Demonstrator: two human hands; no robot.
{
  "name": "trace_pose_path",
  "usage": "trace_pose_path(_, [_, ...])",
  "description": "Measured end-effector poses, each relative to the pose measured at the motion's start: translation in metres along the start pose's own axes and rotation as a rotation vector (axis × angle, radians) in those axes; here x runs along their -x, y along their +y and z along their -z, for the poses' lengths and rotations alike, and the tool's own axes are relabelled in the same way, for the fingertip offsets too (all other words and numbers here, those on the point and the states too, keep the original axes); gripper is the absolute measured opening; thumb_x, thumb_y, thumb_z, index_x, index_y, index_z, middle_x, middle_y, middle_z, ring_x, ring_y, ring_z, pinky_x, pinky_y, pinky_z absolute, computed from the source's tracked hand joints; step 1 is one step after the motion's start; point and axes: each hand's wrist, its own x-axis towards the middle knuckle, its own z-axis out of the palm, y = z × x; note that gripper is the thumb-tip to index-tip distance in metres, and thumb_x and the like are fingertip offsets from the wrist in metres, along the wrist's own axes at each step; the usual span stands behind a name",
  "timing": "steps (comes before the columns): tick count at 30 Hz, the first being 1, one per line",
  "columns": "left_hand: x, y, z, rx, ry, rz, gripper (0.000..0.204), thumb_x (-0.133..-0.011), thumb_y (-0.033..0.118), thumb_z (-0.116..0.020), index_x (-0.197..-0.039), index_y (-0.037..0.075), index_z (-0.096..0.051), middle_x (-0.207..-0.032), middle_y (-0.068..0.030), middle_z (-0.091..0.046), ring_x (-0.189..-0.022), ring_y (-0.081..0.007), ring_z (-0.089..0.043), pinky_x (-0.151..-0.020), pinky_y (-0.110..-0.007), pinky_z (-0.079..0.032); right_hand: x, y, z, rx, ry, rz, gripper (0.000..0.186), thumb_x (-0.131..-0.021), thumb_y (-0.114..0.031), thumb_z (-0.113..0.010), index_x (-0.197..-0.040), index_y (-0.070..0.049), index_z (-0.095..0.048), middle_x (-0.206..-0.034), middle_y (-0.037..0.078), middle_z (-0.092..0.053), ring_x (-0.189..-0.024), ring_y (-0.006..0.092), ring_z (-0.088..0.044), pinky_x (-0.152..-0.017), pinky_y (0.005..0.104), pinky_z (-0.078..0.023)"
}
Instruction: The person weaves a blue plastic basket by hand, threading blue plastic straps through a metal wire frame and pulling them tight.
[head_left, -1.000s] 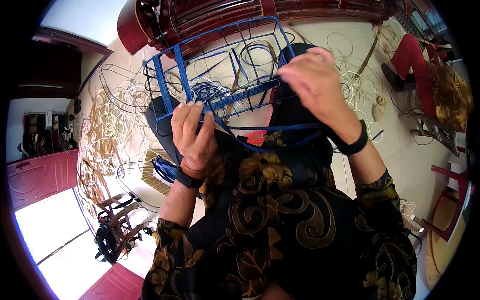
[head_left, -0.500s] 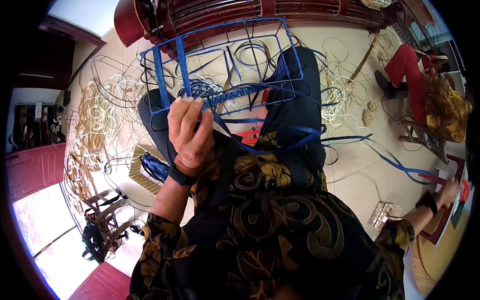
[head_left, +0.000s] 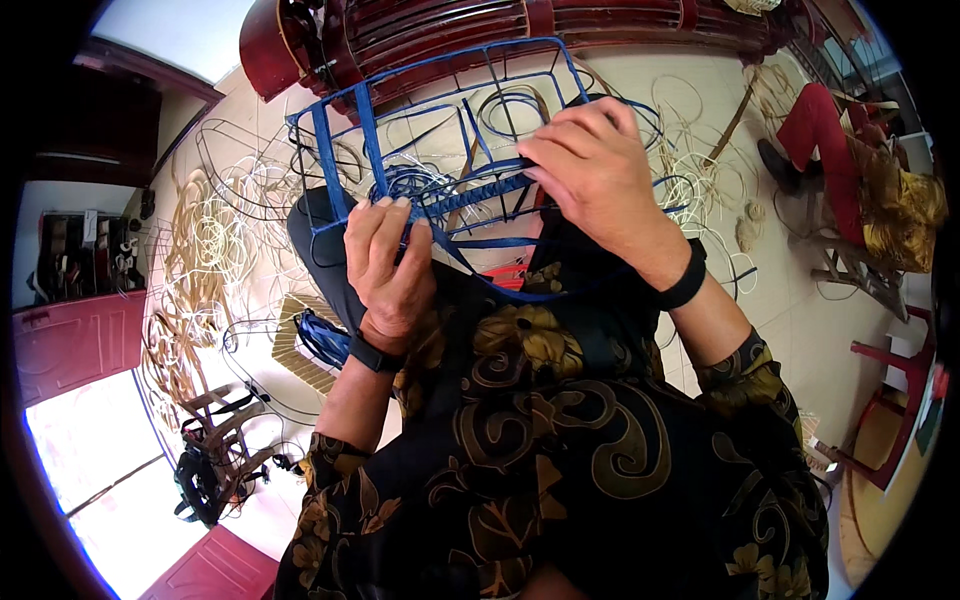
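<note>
A rectangular wire basket frame, bound in blue flat strip, rests across my lap. My left hand is closed on its near rail, fingertips over a braided blue band, close to the left knee. On the right, my right hand is closed with its fingertips pinched at the far end of that band; fingers cover whatever lies between them. From near my left fingers a loose blue strip loops to the right across my lap. Tangled blue strips show through the frame.
Pale loose strands and coils litter the floor on both sides. A bundle of blue strips lies by my left forearm. A dark red wooden bench stands ahead; another person in red trousers sits at right.
My right hand has come back from far right, beside the table, to the frame. The blue strip that stretched out that way has slackened toward my lap. My left hand keeps its hold.
</note>
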Motion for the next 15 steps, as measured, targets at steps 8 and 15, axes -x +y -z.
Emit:
trace_pose_path(8, [0.001,-0.002,0.001,0.017,0.010,-0.013,0.023,-0.070,-0.003,-0.068,-0.091,0.004,-0.070,-0.108,-0.0138,-0.067,-0.104,-0.0337,-0.064,-0.095,-0.054,-0.052,0.093,0.099,0.193,0.158,0.350,-0.599,0.018,-0.090,-0.009,-0.063,-0.105,-0.006,-0.073,-0.104,0.009,-0.071,-0.102,0.0243,-0.067,-0.090,0.0342,-0.051])
trace_pose_path(15, [0.002,-0.003,-0.001,0.049,0.004,0.001,0.023,-0.070,-0.002,-0.068,-0.092,0.004,-0.070,-0.109,-0.0144,-0.067,-0.105,-0.0339,-0.064,-0.096,-0.053,-0.051,0.360,0.200,0.560,1.083,0.280,-1.232,0.030,-0.096,-0.023,-0.057,-0.118,-0.007,-0.069,-0.117,0.009,-0.069,-0.112,0.0248,-0.064,-0.097,0.0341,-0.048])
